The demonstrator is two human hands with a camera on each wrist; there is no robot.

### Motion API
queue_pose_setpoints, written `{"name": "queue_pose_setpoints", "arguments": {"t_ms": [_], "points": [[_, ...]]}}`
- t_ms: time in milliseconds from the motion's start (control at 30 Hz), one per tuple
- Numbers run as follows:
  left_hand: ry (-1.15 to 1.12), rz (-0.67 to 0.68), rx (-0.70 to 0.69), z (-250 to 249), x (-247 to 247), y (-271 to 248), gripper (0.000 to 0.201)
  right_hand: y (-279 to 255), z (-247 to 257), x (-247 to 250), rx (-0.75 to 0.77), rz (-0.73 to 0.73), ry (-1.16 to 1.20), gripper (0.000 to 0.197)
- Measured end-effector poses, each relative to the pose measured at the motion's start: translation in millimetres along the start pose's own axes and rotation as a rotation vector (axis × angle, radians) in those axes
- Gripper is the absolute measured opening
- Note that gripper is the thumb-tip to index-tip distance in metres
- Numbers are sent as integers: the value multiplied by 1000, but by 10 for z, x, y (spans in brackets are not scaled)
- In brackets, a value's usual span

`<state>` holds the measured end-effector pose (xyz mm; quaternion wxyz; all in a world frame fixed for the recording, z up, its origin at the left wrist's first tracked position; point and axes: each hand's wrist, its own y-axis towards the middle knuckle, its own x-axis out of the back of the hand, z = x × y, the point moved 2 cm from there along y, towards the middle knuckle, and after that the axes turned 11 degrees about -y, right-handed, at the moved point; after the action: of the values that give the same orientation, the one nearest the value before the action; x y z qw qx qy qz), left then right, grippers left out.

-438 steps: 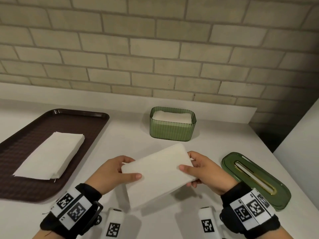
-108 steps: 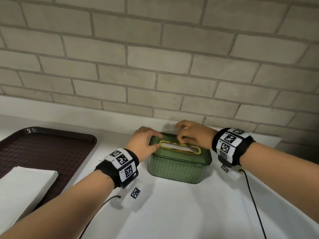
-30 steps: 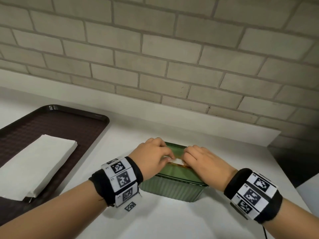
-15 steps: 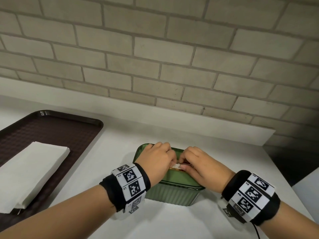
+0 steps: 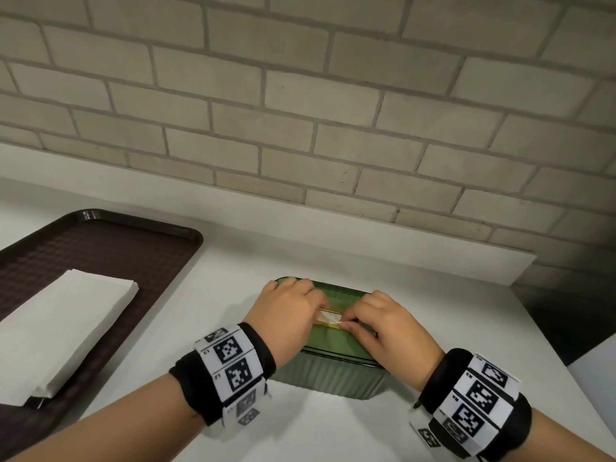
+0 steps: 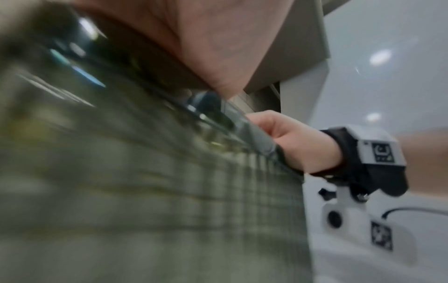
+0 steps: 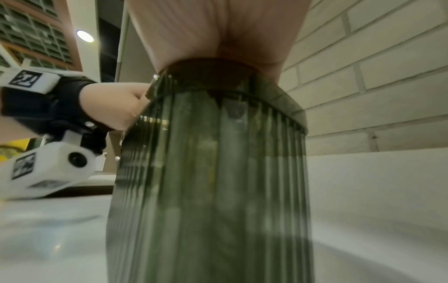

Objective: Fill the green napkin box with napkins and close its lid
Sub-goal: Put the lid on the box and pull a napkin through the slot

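Left hand (image 5: 289,317): knuckles up on the ribbed green plastic napkin box's lid (image 5: 336,341), fingers curled at the slot (grip unclear).
Right hand (image 5: 390,330): fingertips pinching white napkin (image 5: 330,317).

Head view: even, soft indoor light, sharp, with bent edges. Left wrist view: heavy motion blur. Right wrist view: round ceiling lamp (image 7: 84,36) glares; foreground soft.

white counter (image 5: 233,295); brown tray (image 5: 100,248), green napkin box (image 5: 333,375)
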<state>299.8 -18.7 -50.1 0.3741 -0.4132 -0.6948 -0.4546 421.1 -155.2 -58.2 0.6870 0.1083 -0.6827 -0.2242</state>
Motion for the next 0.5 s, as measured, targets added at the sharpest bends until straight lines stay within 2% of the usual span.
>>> {"name": "queue_pose_setpoints", "arguments": {"t_ms": [67,167,300,367,400,500], "points": [[57,-21,-53,46,86,38,19,-19,3,-8,19,-5,-30,23],[154,42,-83,107,97,78,29,-23,7,-6,22,-10,-36,22],[206,66,-135,78,82,42,27,-13,32,8,23,-17,-36,19],[189,23,-173,84,46,18,22,-9,44,11,13,-9,-39,19],[181,1,-194,91,35,6,17,-9,48,10,8,-2,-49,21],[214,-28,-239,84,14,-14,23,-2,68,4,-5,30,-95,40]]}}
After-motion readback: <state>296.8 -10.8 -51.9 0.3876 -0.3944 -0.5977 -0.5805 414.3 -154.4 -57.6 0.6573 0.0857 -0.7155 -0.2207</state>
